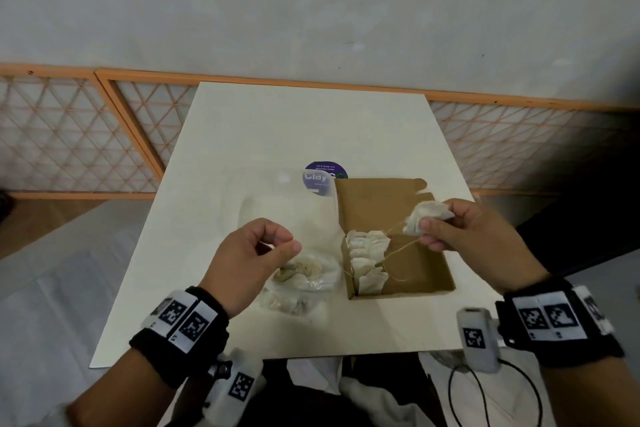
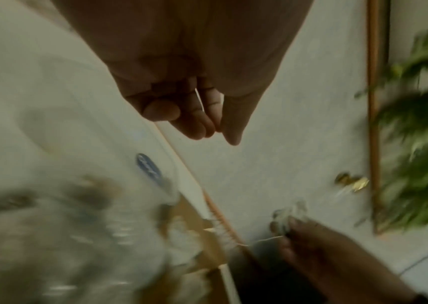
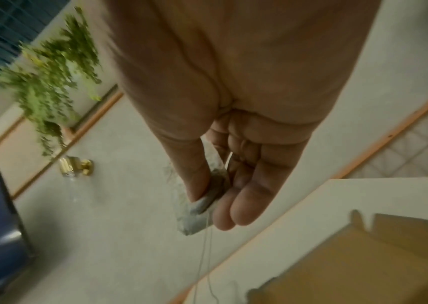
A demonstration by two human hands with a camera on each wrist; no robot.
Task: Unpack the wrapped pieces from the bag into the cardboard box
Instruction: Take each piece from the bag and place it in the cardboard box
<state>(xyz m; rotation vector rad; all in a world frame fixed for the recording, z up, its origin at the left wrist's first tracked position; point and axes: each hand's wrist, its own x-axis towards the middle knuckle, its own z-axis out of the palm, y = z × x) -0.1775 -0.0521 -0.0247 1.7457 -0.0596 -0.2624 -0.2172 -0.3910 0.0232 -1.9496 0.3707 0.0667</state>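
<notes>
My right hand (image 1: 429, 229) pinches a white wrapped piece (image 1: 427, 211) above the open cardboard box (image 1: 415, 267). A thin string (image 1: 398, 246) runs from that piece down into the box. Several wrapped pieces (image 1: 367, 253) lie along the box's left side. The clear plastic bag (image 1: 304, 274), holding more wrapped pieces, lies left of the box. My left hand (image 1: 280, 243) hovers over the bag with loosely curled fingers and nothing visible in it. The right wrist view shows thumb and fingers of my right hand (image 3: 207, 197) on the piece (image 3: 194, 218). The left wrist view is blurred.
The box and bag sit on a white table (image 1: 277, 121) against a grey wall. A purple round label (image 1: 325, 177) shows at the bag's far end. An orange lattice fence (image 1: 69, 135) runs behind, with a green plant (image 3: 52, 72) beyond. A black cable (image 1: 485, 392) hangs near my lap.
</notes>
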